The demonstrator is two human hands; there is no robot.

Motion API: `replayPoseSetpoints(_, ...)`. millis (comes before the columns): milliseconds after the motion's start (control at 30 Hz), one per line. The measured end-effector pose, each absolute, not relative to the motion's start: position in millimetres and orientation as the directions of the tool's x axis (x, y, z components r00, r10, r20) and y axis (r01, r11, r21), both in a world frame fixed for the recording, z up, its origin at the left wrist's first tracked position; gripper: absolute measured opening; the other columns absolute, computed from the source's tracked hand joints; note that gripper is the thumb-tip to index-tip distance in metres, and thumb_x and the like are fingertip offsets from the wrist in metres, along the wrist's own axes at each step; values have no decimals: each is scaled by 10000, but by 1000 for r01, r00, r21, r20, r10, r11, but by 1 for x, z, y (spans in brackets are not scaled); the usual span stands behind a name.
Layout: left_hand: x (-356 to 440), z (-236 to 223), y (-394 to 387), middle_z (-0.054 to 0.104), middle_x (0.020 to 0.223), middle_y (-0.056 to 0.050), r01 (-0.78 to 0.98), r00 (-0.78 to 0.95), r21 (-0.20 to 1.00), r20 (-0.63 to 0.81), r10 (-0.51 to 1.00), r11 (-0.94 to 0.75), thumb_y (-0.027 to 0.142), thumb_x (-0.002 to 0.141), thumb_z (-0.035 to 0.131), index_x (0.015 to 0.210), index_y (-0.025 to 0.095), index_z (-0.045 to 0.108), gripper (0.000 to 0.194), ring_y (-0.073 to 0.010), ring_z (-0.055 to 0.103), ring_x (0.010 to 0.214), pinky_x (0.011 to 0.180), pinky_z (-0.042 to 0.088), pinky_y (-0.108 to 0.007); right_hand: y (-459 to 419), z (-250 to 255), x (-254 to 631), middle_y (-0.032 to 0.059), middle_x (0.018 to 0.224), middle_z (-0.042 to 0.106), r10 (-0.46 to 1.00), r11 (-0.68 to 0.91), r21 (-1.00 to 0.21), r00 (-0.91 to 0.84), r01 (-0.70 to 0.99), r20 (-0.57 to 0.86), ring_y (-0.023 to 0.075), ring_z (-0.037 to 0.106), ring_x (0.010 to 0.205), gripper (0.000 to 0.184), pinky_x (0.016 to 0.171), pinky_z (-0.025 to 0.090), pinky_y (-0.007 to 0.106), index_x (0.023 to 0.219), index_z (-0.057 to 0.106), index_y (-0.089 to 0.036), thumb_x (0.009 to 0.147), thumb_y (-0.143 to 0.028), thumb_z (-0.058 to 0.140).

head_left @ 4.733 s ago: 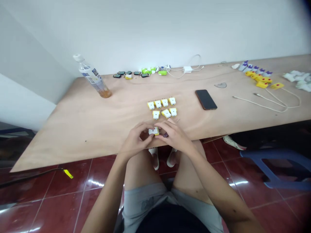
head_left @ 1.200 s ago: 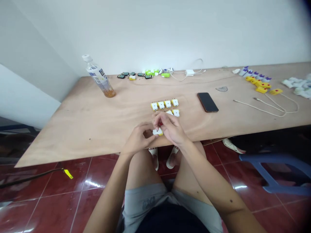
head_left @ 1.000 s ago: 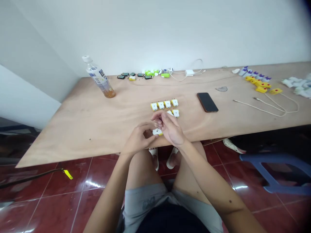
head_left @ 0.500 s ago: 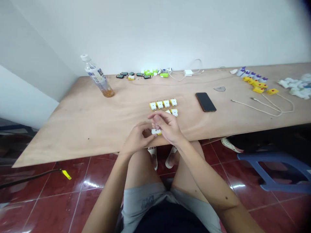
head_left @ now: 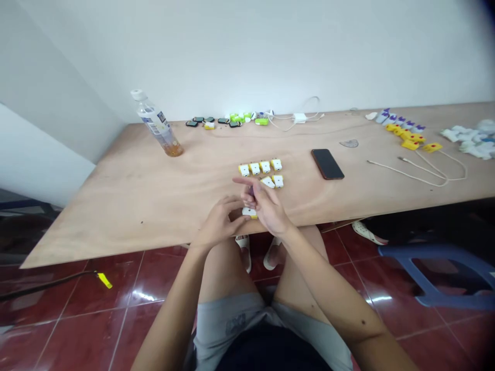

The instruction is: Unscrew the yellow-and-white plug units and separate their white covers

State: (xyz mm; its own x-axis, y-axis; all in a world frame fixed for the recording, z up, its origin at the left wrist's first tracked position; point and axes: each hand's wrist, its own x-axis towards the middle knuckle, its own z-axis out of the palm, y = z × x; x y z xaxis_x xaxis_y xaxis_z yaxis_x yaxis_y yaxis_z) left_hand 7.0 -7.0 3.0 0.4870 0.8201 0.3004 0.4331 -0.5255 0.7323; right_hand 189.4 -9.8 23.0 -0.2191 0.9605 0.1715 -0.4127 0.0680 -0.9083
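Note:
At the table's front edge my left hand has its thumb and fingers closed around a small white and yellow plug-like block. Just above and to the right of that block is my right hand. Its index finger points left while the other fingers curl in, and a small dark purple piece shows between them, mostly hidden. Beyond my hands stand two rows of similar white and yellow blocks with thin pins on top. My right hand covers part of the nearer row.
On the wooden table are a tilted-looking bottle, a phone, and a white charger. Yellow pieces with white cables lie at right, near white bundles. Green and dark modules line the wall. A blue stool stands below.
My right hand has turned slightly, its index finger now stretched out and the purple piece visible in its curled fingers. My left hand keeps its hold on the block.

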Motion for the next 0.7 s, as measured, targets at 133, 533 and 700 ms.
replayPoseSetpoints(133, 8, 1, -7, 823, 1292, -116, 438, 498, 708, 322, 805, -554, 228, 988, 762, 1224, 234, 835, 247, -330, 747, 1227, 1116, 590, -513, -13, 27, 190, 9, 781, 611, 951, 212, -923, -151, -320, 270, 168, 557, 726, 505, 706, 525, 329, 990, 828, -226, 1032, -716, 713)
replayPoseSetpoints(533, 7, -3, -7, 759, 1395, -137, 495, 551, 619, 319, 771, -609, 196, 1019, 702, 1264, 237, 806, 269, -357, 685, 1313, 1195, 545, -576, -2, 31, 194, -17, 776, 534, 933, 146, -919, -257, -366, 250, 155, 485, 720, 454, 673, 433, 303, 1081, 811, -239, 1074, -672, 678)
replayPoseSetpoints(700, 10, -2, -9, 790, 1263, -123, 514, 511, 644, 300, 806, -566, 197, 983, 757, 1357, 227, 774, 376, -333, 727, 1158, 1076, 599, -526, -20, 26, 188, 46, 896, 701, 927, 373, -911, 33, -175, 373, 220, 640, 886, 393, 872, 534, 381, 939, 755, -244, 1087, -603, 696)
